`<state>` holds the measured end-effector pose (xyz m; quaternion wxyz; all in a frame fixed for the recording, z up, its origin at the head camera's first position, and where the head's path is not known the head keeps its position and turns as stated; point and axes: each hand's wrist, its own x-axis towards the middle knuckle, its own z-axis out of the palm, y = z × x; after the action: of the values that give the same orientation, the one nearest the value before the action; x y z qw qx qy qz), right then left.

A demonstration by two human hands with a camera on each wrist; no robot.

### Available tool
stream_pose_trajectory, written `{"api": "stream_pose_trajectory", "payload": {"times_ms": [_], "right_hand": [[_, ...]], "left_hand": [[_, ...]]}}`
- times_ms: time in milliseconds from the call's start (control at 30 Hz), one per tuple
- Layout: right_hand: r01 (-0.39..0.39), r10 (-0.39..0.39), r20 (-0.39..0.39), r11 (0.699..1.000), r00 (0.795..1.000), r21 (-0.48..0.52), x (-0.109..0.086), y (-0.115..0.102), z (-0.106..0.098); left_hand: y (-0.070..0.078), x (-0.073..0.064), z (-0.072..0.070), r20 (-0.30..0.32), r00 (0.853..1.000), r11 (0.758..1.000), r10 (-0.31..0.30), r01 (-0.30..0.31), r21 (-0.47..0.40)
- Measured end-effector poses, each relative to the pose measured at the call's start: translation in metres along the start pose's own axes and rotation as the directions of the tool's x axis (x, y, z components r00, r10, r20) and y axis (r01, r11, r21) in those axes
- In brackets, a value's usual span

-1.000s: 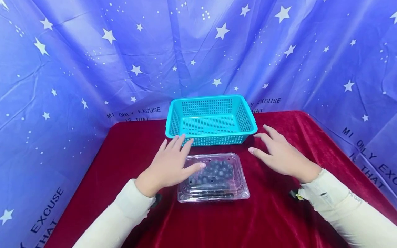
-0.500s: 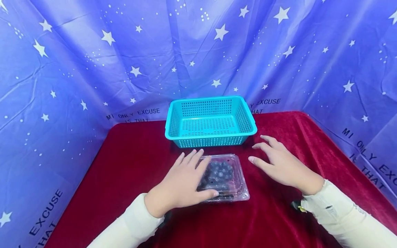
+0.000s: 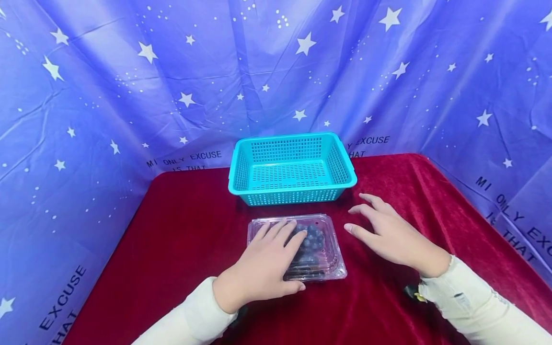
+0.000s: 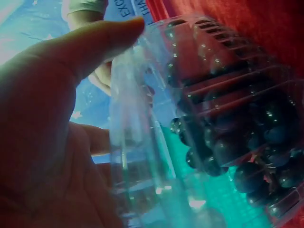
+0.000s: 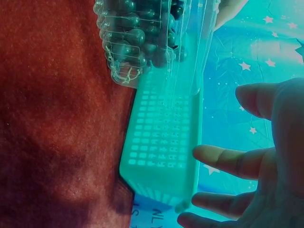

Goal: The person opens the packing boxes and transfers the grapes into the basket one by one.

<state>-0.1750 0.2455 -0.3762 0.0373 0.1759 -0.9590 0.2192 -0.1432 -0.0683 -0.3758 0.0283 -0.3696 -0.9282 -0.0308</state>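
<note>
Container [image 3: 336,261] of clear plastic, lidded, is set near the middle of the worktop, its long side turned toward the person. Dark grapes [image 3: 314,242] are held inside it, and bits of stem can be made out in both wrist views (bright reflections are thrown across the plastic there). Its left part is covered by the left hand [image 3: 265,261], which is held flat over the lid with the fingers stretched and the thumb pointed across the near edge; nothing is gripped. Whether the lid is touched by the palm cannot be told with certainty, as the underside is hidden. To the right, apart from the container, the right hand [image 3: 394,235] is raised with fingers spread and slightly bent, nothing held. Just behind the container, an upright turquoise basket [image 3: 293,190] is placed. The worktop [image 3: 185,239] is draped in dark red cloth [image 3: 172,201], and a blue curtain [image 3: 215,72] printed with white stars [image 3: 306,44] and black lettering [image 3: 206,155] is hung around it. Both wrists are covered by pale sleeves [image 3: 194,306].
</note>
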Motion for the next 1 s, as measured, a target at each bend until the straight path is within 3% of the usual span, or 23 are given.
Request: {"api": "stream_pose_trajectory", "payload": {"times_ms": [400,1000], "right_hand": [[0.02,-0.02,-0.008,0.999,1.0,0.032,0.0,0.001,0.009],[0.079,-0.076,-0.038,0.993,0.996,0.083,-0.003,-0.003,0.023]], "left_hand": [[-0.004,0.005,0.004,0.008,1.0,1.0,-0.026,0.026,0.01],[-0.018,0.015,0.008,-0.053,0.995,0.996,-0.088,0.089,0.019]]}}
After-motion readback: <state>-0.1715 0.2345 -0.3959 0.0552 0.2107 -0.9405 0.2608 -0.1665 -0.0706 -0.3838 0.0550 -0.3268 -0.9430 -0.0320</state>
